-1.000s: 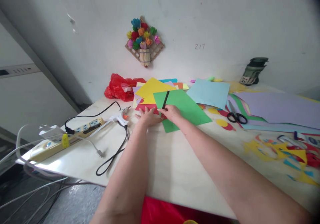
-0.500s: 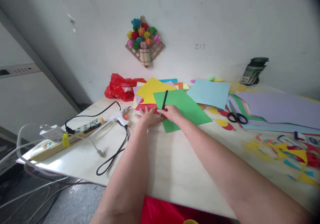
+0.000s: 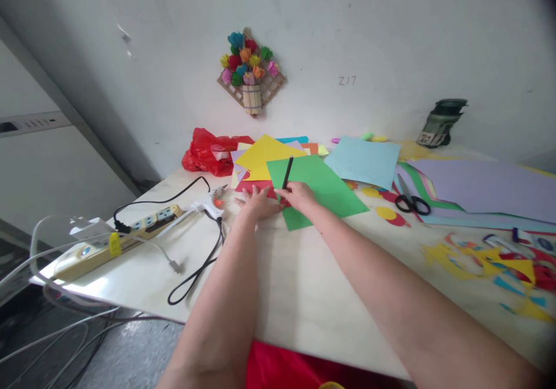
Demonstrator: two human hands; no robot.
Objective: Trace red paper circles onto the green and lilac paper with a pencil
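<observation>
One outspread left hand rests low at the left edge of a green sheet, fingers fanned and gripping nothing, probably so as to keep the paper from sliding; the right hand is closed around a black pen, which leans with its upper end away from the person, its lower end masked by the fingers; a small red piece shows between the two hands, over the green sheet, where the pen seems to be directed; a yellow sheet lies just behind, presumably to be within easy reach; scissors rest on stacked paper to the right, apparently set aside; a glue gun lies to the left near a power strip, a placement its cord may dictate; among containers, a bamboo-stick holder on the wall carries many-coloured flowers; a crumpled red plastic bag sits at the back of the table, its contents not discernible; a dark green bottle stands at the rear right, its contents likewise indeterminable.
</observation>
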